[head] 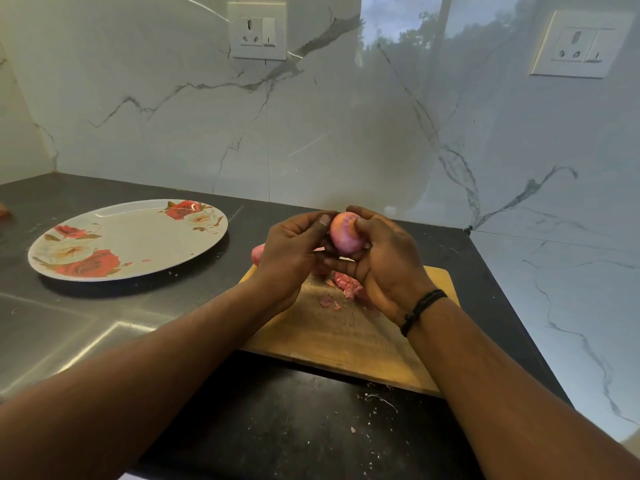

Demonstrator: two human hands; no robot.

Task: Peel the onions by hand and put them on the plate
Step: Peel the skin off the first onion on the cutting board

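Observation:
A pink-purple onion [343, 235] is held above the wooden cutting board [349, 334]. My right hand [384, 268] cups it from the right and below, thumb on its top. My left hand [292, 251] grips it from the left, thumb against its upper side. Behind my left hand a second reddish onion [257, 252] lies mostly hidden on the counter. Torn pink peels [343, 289] lie on the board under my hands. The white plate with red roses [128, 239] sits at the left with no onion on it.
The black counter [277, 427] carries small peel crumbs near the front edge. A marble wall with two sockets stands close behind and to the right. A reddish scrap [3, 211] shows at the far left edge.

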